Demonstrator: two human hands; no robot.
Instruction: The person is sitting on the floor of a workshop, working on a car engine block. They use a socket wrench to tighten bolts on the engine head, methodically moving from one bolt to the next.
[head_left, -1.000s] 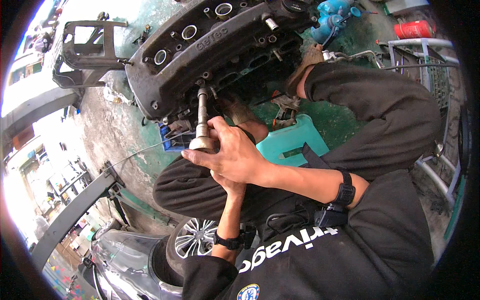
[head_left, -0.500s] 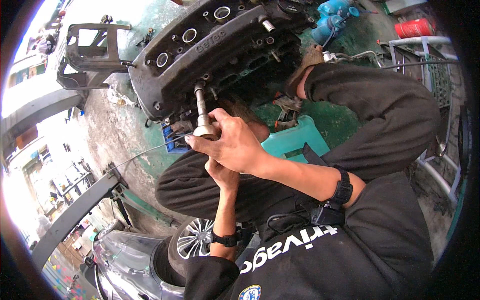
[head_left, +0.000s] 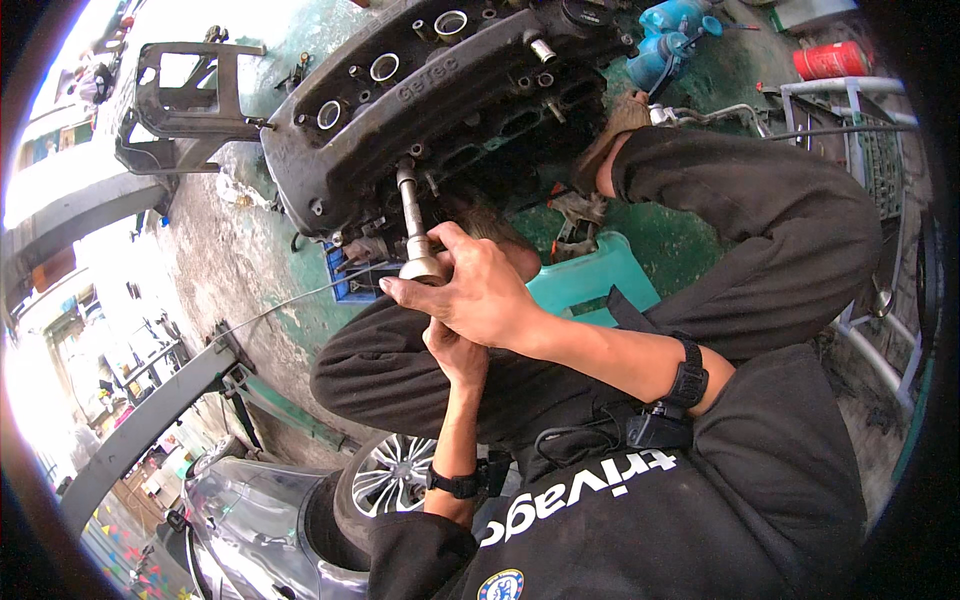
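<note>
A dark engine (head_left: 370,130) with a black top cover lies in front of me. A long metal socket extension (head_left: 412,210) reaches from the engine's near side to a wide round metal end, together looking like a socket wrench. My right hand (head_left: 485,290) is closed around this wide end, thumb along its lower edge. Just below it, my left hand (head_left: 458,355) is closed in a fist, apparently around the same tool; the part inside the fingers is hidden by my right hand.
A turquoise plastic stool (head_left: 590,280) stands near my legs, and a blue crate (head_left: 350,280) sits beside the engine. Left of the engine is a dark metal frame (head_left: 150,110). A car (head_left: 260,520) stands at lower left. At far right are a red cylinder (head_left: 828,60) and a metal rack (head_left: 850,90).
The view has shifted slightly, so the engine appears a little further right. Both hands and the tool have moved slightly right and down with it; the grip looks the same.
</note>
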